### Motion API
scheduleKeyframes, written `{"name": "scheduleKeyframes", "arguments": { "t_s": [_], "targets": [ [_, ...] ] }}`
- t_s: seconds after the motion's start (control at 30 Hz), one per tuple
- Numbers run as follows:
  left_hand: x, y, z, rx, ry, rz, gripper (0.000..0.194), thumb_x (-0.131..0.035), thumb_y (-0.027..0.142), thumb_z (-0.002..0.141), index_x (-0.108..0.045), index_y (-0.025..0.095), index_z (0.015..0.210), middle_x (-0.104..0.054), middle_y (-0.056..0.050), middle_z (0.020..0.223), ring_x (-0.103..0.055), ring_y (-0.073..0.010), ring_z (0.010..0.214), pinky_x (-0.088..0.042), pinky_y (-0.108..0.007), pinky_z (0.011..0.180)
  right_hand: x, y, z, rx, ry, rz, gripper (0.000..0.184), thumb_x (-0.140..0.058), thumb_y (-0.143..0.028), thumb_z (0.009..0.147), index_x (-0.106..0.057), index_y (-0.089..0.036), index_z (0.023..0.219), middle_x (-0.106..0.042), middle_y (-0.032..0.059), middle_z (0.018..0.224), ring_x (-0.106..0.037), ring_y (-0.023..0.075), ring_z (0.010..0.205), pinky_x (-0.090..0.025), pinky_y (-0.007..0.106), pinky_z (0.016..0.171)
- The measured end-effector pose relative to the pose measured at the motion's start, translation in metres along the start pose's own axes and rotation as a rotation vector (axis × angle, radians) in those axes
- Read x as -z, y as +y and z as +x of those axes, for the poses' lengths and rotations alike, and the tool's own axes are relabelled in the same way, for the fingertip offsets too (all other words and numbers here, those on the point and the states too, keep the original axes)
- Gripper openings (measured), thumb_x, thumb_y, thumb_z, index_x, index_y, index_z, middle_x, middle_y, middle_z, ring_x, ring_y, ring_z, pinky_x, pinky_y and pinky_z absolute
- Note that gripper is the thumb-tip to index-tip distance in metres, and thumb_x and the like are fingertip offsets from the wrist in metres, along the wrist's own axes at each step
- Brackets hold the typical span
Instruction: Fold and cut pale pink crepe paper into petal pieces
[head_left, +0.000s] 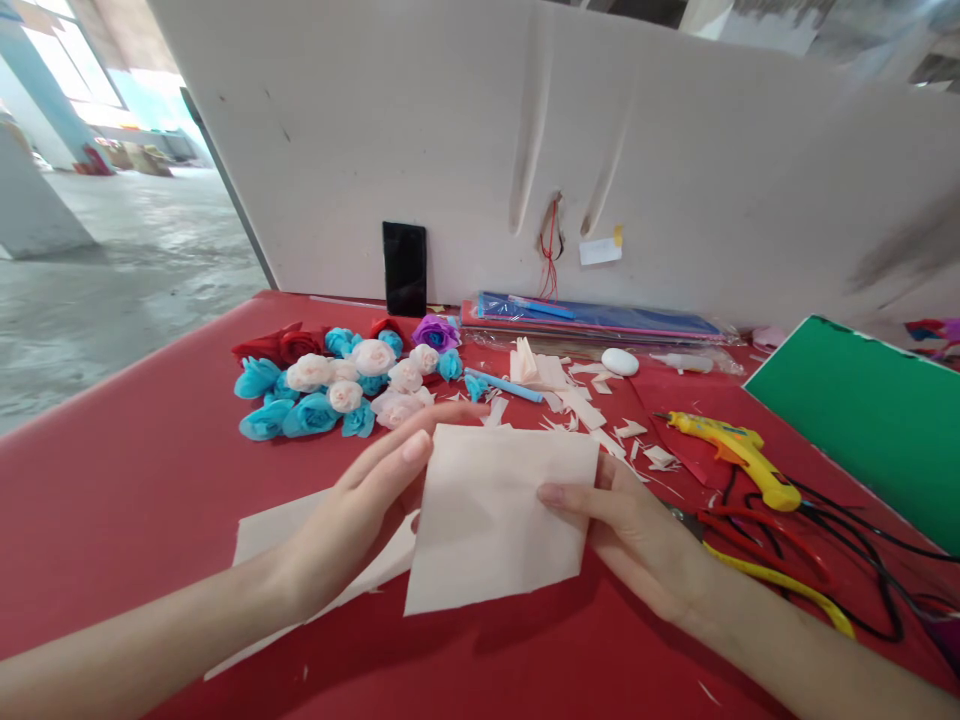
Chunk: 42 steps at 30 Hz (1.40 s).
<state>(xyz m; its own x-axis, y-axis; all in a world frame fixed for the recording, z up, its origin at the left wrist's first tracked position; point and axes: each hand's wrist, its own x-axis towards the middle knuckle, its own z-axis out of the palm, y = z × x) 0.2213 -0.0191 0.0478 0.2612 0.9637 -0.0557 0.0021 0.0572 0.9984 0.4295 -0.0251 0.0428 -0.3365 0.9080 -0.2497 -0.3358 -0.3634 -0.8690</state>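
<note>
A pale, nearly square piece of paper (499, 530) is held up above the red table, tilted toward me. My right hand (637, 530) pinches it at the right edge, thumb on the front and fingers behind. At its left edge, my left hand (352, 520) has its fingers stretched out, some partly hidden behind the paper. Under the left hand and forearm lies another pale sheet (274, 515) on the table. Just beyond the hands, pale paper scraps (581, 405) are strewn beside a light blue stick (504, 385).
Paper flowers (345, 395) in blue, pink, red and purple cluster at the back left. A yellow glue gun (739, 450), red-and-yellow-handled pliers (787, 585) and black cords lie right, near a green board (862, 430). A phone (405, 268) leans against the white wall panel.
</note>
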Motion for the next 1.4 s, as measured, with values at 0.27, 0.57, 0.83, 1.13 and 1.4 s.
{"name": "scheduleKeyframes", "arguments": {
  "t_s": [0.27,0.57,0.83,1.13,1.4],
  "targets": [
    [-0.013,0.01,-0.012,0.23,-0.118,-0.011,0.044,-0.072,0.04,0.072,-0.065,0.028,0.113,-0.076,0.001,0.09,-0.07,-0.0226,0.081,-0.054,-0.027,0.071,-0.001,0.001,-0.001,-0.005,0.033,-0.073,0.026,-0.077,-0.017,0.064,-0.071,-0.02,0.089,-0.074,0.0033,0.09,-0.068,0.0193,0.085,-0.052,0.027,0.075],
    [-0.008,0.006,-0.003,0.022,-0.33,0.296,0.032,-0.051,0.043,0.086,-0.065,0.025,0.109,-0.074,0.002,0.088,-0.067,-0.021,0.08,-0.055,-0.024,0.067,-0.001,-0.01,-0.003,0.007,0.051,-0.194,0.026,-0.081,-0.019,0.061,-0.07,-0.02,0.085,-0.073,0.0003,0.081,-0.067,0.0151,0.075,-0.053,0.023,0.065],
    [0.004,-0.008,-0.003,-0.005,-0.183,0.602,0.041,-0.045,0.057,0.082,-0.064,0.021,0.077,-0.067,-0.003,0.08,-0.062,-0.0227,0.073,-0.053,-0.03,0.067,0.009,-0.038,-0.001,0.067,0.068,-0.441,0.026,-0.082,-0.018,0.055,-0.069,-0.018,0.078,-0.073,0.0007,0.078,-0.066,0.0147,0.072,-0.052,0.024,0.068],
    [-0.011,0.004,-0.014,0.134,-0.072,0.329,0.04,-0.059,0.062,0.073,-0.07,0.024,0.078,-0.071,-0.001,0.075,-0.063,-0.0238,0.076,-0.054,-0.028,0.067,0.019,-0.062,-0.001,0.012,0.117,-0.615,0.033,-0.085,-0.024,0.05,-0.069,-0.018,0.079,-0.066,-0.0032,0.057,-0.063,0.0141,0.058,-0.049,0.026,0.063],
    [-0.015,0.002,-0.013,0.089,-0.019,0.145,0.044,-0.067,0.067,0.063,-0.071,0.024,0.072,-0.074,-0.001,0.086,-0.063,-0.0261,0.098,-0.05,-0.029,0.091,0.02,-0.05,0.0,0.091,-0.191,-0.508,0.026,-0.076,-0.037,0.069,-0.071,-0.019,0.087,-0.072,0.0027,0.09,-0.064,0.014,0.081,-0.049,0.026,0.077]
  ]
}}
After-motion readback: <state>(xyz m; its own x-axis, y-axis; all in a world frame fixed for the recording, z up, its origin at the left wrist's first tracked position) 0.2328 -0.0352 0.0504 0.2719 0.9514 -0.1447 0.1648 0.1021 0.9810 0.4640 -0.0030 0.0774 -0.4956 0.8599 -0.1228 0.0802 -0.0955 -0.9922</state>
